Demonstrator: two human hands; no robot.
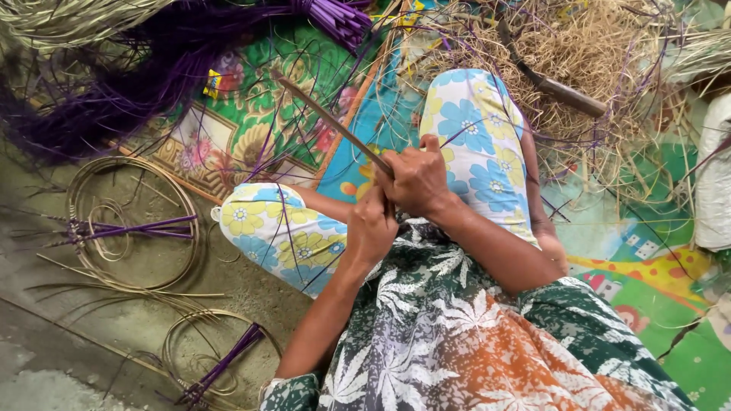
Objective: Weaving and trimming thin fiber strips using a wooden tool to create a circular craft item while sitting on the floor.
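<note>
- On the floor at my far left lie two coiled hoops of pale cane, the upper one (133,221) with purple strips (137,228) bound across it and the lower one (209,358) with its own purple bundle; these look like finished or prepared pieces, as far as I can judge.
- Above them a heap of loose purple fibre (114,84) lies across the patterned mat (251,114), seemingly not yet used.
- My left hand (371,227) is clenched around the lower end of a long thin cane strip (327,122), just above my lap and between my knees.
- That strip runs up and to the left from my fists, slanting out over the mat.
- My right hand (417,179) is clenched on the same strip, directly above and touching my left hand.
- I judge the strip is mid-working; I cannot tell how much of it is done.
- To my right a heap of straw-coloured scraps (586,68) covers the mat, with a dark wooden-handled tool (560,91) lying on it, well apart from both hands.
</note>
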